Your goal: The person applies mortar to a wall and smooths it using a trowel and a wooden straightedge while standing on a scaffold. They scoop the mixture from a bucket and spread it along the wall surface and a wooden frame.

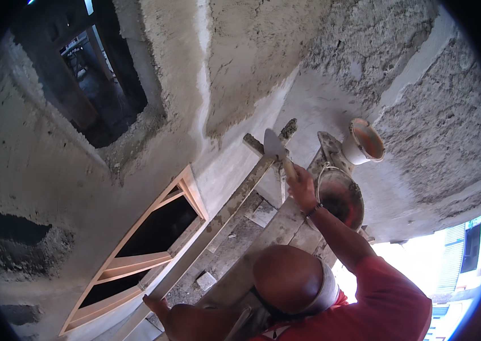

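Neither my left hand nor my right hand can be identified. A person in a red top [388,295], bald head [286,273] with a grey band, fills the lower middle. That person's right hand [303,187], with a bracelet at the wrist, holds a trowel [274,145] by its handle, its blade over crossed mortar-crusted battens [252,145]. Their other hand [156,304] touches a long board [221,219] at the lower left. Beside the trowel hand are a mortar-stained bucket [340,207] with a reddish inside and a smaller white bucket [364,141].
A planked platform [263,238] with rubble lies below the buckets. Rough plastered walls [229,68] surround it, with a wooden window frame [124,261] at left and a dark opening [98,96] at upper left. Bright outdoors [445,261] shows at lower right.
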A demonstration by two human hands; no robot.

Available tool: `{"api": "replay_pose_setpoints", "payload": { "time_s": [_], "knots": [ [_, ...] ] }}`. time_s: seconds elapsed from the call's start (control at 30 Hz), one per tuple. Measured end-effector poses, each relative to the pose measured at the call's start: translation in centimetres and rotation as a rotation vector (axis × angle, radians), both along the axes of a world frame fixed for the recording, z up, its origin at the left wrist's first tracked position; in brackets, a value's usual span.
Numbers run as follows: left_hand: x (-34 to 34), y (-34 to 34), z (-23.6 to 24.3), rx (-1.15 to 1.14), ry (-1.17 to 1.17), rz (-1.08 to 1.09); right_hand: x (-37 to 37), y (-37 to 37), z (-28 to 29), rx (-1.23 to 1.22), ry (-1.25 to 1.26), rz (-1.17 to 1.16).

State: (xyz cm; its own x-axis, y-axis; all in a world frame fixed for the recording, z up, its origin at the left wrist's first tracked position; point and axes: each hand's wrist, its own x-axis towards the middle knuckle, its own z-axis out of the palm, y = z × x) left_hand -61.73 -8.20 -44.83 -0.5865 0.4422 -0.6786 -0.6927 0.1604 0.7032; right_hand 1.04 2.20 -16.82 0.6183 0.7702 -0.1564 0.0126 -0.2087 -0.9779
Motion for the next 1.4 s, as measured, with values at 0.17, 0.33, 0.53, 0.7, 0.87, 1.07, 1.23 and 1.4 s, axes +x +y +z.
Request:
{"api": "replay_pose_setpoints", "payload": {
  "time_s": [0.17,0.33,0.53,0.7,0.87,1.07,1.23,1.4],
  "knots": [
    [0.4,0.0,0.5,-0.088,0.068,-0.048,1.7,5.6,-5.3,-0.185,0.135,-0.156],
    [0.4,-0.1,-0.5,-0.038,0.032,0.016,4.3,7.0,-15.5,-0.144,-0.367,-0.139],
    [-2.4,-0.9,-1.2,-0.028,0.056,0.004,7.3,9.0,-16.1,-0.404,-0.775,-0.128],
    [-1.7,-0.8,-1.7,-0.041,-0.006,-0.058,10.3,9.3,-11.2,-0.660,-0.715,-0.133],
    [-0.8,0.1,-0.5,-0.086,-0.040,-0.003,12.2,9.9,-9.8,-0.775,-0.689,-0.118],
    [-0.6,0.2,0.3,-0.101,-0.026,-0.007,14.5,10.7,-10.5,-0.829,-0.721,-0.157],
    [-1.1,-0.3,0.1,-0.074,-0.078,-0.008,16.3,11.9,-9.5,-0.883,-0.672,-0.108],
    [-1.3,0.2,0.2,-0.125,-0.121,0.034,17.5,11.8,-9.2,-0.868,-0.696,-0.099]
  ]
}}
